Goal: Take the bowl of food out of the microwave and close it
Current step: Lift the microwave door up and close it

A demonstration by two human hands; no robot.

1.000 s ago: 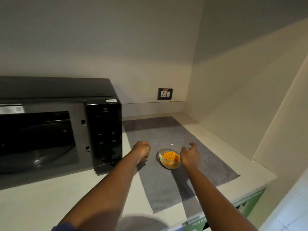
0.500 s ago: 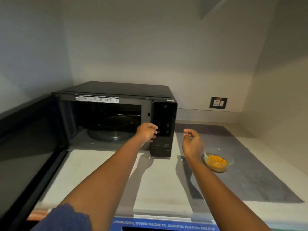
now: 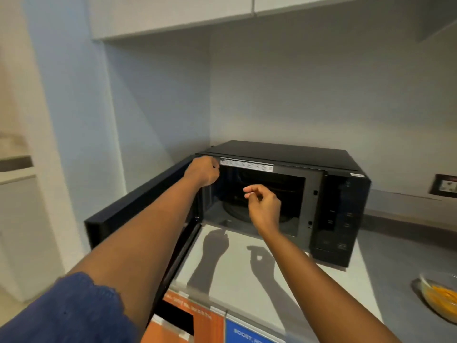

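Note:
The black microwave (image 3: 343, 206) stands on the counter with its door (image 3: 138, 209) swung wide to the left. Its cavity holds only the glass turntable (image 3: 235, 212). My left hand (image 3: 202, 172) is a closed fist at the door's top edge, near the hinge corner; I cannot tell whether it grips the edge. In front of the cavity hovers my right hand (image 3: 264, 209), fingers loosely curled and holding nothing. The glass bowl of orange food (image 3: 440, 297) sits at the far right on a grey mat (image 3: 395, 268), cut off by the frame edge.
The pale counter (image 3: 235, 263) runs in front of the microwave. A wall socket (image 3: 445, 185) is at the right. An upper cabinet (image 3: 173, 16) hangs overhead. Orange (image 3: 193, 318) and blue (image 3: 247, 335) labelled panels lie below the counter's front edge.
My view has swung left, so the bowl slid to the right edge. My left fist moved from beside the control panel to the door's top corner. My right hand moved in front of the cavity.

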